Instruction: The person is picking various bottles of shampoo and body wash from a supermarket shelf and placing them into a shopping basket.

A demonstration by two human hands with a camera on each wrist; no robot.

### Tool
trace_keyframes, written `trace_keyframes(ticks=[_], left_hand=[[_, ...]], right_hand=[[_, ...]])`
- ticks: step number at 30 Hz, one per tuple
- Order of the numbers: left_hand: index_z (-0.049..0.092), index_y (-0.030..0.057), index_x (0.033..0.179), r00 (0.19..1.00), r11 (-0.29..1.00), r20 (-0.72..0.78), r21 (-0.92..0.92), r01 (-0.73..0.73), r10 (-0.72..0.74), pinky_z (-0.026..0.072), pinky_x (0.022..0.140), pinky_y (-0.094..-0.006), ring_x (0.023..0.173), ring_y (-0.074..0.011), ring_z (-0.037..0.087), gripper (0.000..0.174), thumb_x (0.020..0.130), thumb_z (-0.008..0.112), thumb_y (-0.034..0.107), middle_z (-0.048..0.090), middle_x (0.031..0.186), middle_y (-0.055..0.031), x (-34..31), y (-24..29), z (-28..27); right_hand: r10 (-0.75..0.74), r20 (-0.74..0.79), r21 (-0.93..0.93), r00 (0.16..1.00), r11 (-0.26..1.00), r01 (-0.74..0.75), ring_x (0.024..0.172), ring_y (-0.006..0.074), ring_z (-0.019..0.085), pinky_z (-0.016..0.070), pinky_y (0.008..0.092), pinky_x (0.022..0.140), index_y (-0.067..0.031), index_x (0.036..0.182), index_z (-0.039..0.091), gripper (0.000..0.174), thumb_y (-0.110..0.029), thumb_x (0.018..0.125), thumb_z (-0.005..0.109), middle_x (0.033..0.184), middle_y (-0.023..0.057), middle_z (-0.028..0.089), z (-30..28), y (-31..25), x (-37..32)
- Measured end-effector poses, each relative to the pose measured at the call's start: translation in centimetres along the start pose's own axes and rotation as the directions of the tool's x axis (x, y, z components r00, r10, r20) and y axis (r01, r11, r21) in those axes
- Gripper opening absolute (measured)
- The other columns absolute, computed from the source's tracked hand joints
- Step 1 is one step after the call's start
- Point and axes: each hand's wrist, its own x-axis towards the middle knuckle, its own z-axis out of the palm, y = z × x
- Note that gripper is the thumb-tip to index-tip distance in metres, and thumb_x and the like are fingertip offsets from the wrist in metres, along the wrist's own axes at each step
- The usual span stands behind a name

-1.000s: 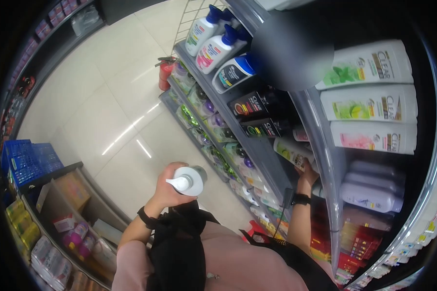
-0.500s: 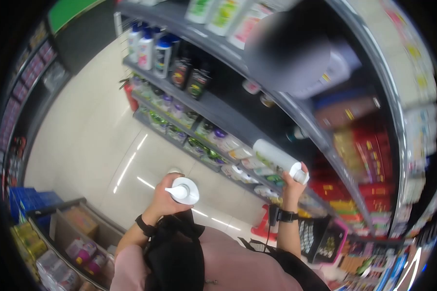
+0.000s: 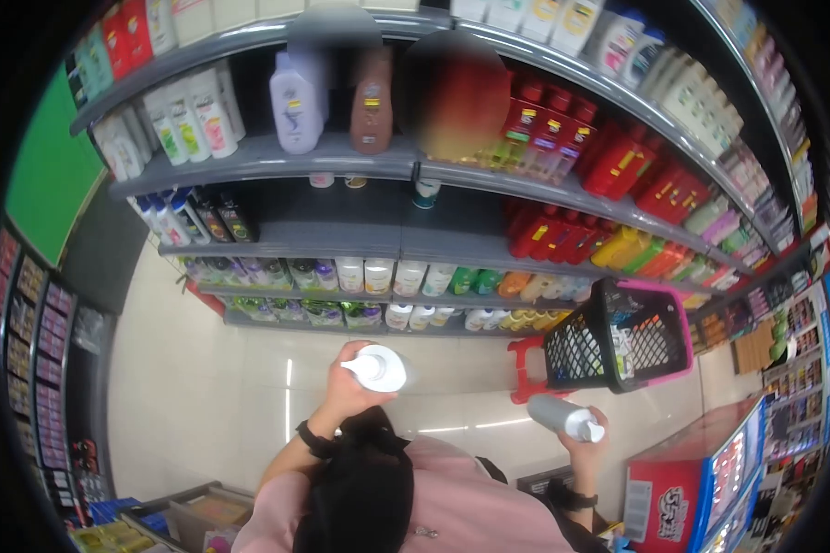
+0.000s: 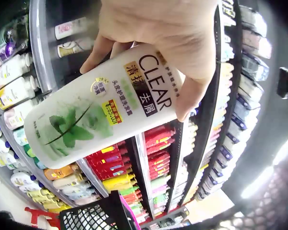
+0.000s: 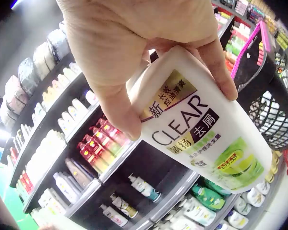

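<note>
My left hand [image 3: 346,392] grips a white pump bottle [image 3: 378,369] held upright in front of my body. In the left wrist view its label reads CLEAR, with green mint leaves and a yellow price sticker; the fingers and thumb clasp its upper part. At the right, my right hand [image 3: 586,450] holds a second white pump bottle [image 3: 558,417] by its top end, tilted with its base toward the shelves. The right wrist view shows this CLEAR shampoo bottle [image 5: 201,129] with a green and yellow label, thumb and fingers on either side of its shoulders.
A black mesh basket [image 3: 574,355] with a pink rim stands on a red base [image 3: 526,369], just beyond the right-hand bottle. Grey shelves [image 3: 323,244] of bottles run across the front. A red display box [image 3: 659,502] is at the lower right, a low shelf unit [image 3: 180,516] at lower left.
My right hand has drawn its bottle off the shelf and back toward the basket's near side. The head view has swung right. My left hand keeps its bottle.
</note>
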Motion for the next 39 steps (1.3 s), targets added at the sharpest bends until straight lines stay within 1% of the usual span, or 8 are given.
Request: trace_keyframes(ticks=[5, 9, 12, 16, 24, 28, 33, 39], left_hand=[[0.044, 0.0046, 0.116, 0.991, 1.000, 0.133, -0.007, -0.007, 0.008, 0.0471, 0.086, -0.0323, 0.099, -0.0164, 0.057, 0.086, 0.045, 0.092, 0.018, 0.057, 0.106, -0.0064, 3.0, 2.0, 4.8], [0.044, 0.0048, 0.117, 0.976, 0.999, 0.218, 0.022, -0.030, 0.025, 0.0460, 0.088, -0.0334, 0.101, -0.0172, 0.055, 0.088, 0.045, 0.092, 0.020, 0.056, 0.110, -0.0070, 5.8, 0.9, 8.2], [0.043, 0.0053, 0.118, 0.952, 0.998, 0.303, 0.043, -0.054, 0.039, 0.0462, 0.088, -0.0337, 0.102, -0.0177, 0.055, 0.089, 0.045, 0.092, 0.019, 0.056, 0.109, -0.0074, 9.7, 0.1, 10.4], [0.047, 0.0051, 0.113, 0.958, 1.000, 0.286, 0.001, -0.023, 0.021, 0.0482, 0.088, -0.0346, 0.099, -0.0201, 0.058, 0.083, 0.044, 0.091, 0.017, 0.059, 0.107, -0.0085, 14.6, -2.8, 15.0], [0.047, 0.0041, 0.117, 0.867, 0.967, 0.444, -0.215, -0.140, 0.225, 0.0450, 0.091, -0.0375, 0.106, -0.0235, 0.055, 0.088, 0.045, 0.091, 0.026, 0.056, 0.114, -0.0128, 25.2, -1.5, 25.1], [0.045, 0.0037, 0.119, 0.824, 0.948, 0.509, -0.302, -0.102, 0.251, 0.0440, 0.093, -0.0393, 0.109, -0.0258, 0.054, 0.089, 0.046, 0.091, 0.028, 0.055, 0.117, -0.0156, 28.1, -0.6, 29.0], [0.041, 0.0053, 0.123, 0.703, 0.933, 0.641, -0.350, -0.089, 0.307, 0.0434, 0.094, -0.0416, 0.112, -0.0293, 0.053, 0.095, 0.045, 0.092, 0.027, 0.053, 0.119, -0.0185, 29.9, -0.3, 33.8], [0.038, 0.0059, 0.125, 0.656, 0.923, 0.677, -0.375, -0.085, 0.335, 0.0449, 0.092, -0.0426, 0.111, -0.0301, 0.053, 0.098, 0.045, 0.092, 0.025, 0.051, 0.120, -0.0190, 29.8, 1.7, 41.8]], right_hand=[[0.067, -0.160, -0.075, 0.985, 0.994, -0.080, 0.099, 0.0196, 0.055, 0.0453, 0.0325, 0.087, -0.0011, 0.119, 0.049, 0.073, -0.002, 0.052, 0.079, 0.105, 0.0096, 0.055, -3.8, 1.5, -1.5], [0.139, -0.187, 0.044, 0.972, 0.990, -0.134, 0.098, 0.0189, 0.055, 0.0455, 0.0320, 0.087, -0.0008, 0.118, 0.050, 0.074, -0.002, 0.051, 0.080, 0.106, 0.0096, 0.055, -4.2, 4.0, -0.4], [0.181, -0.190, 0.184, 0.965, 0.972, -0.146, 0.095, 0.0175, 0.057, 0.0469, 0.0308, 0.085, 0.0000, 0.117, 0.052, 0.074, -0.004, 0.050, 0.083, 0.103, 0.0077, 0.059, -3.2, 3.1, 2.9], [0.154, -0.251, 0.074, 0.956, 0.987, -0.140, 0.091, 0.0158, 0.058, 0.0473, 0.0294, 0.084, -0.0005, 0.116, 0.053, 0.071, -0.005, 0.052, 0.083, 0.100, 0.0064, 0.060, -5.4, 1.4, 8.5], [0.193, -0.304, -0.131, 0.933, 0.961, -0.242, 0.089, 0.0143, 0.058, 0.0482, 0.0285, 0.080, -0.0043, 0.117, 0.051, 0.073, -0.006, 0.052, 0.083, 0.095, 0.0049, 0.060, -10.3, 1.1, 18.8], [0.169, -0.365, 0.014, 0.916, 0.984, -0.176, 0.092, 0.0157, 0.058, 0.0482, 0.0297, 0.082, -0.0030, 0.118, 0.050, 0.073, -0.002, 0.052, 0.082, 0.098, 0.0050, 0.060, -11.6, 3.0, 21.0], [0.194, -0.394, 0.044, 0.899, 0.980, -0.192, 0.094, 0.0163, 0.057, 0.0474, 0.0300, 0.084, -0.0016, 0.118, 0.050, 0.074, -0.001, 0.052, 0.083, 0.100, 0.0057, 0.059, -14.2, 4.5, 22.9], [0.222, -0.377, 0.093, 0.899, 0.975, -0.202, 0.094, 0.0166, 0.057, 0.0472, 0.0300, 0.085, -0.0018, 0.118, 0.047, 0.075, 0.000, 0.051, 0.082, 0.101, 0.0064, 0.058, -19.3, 8.1, 26.6]])
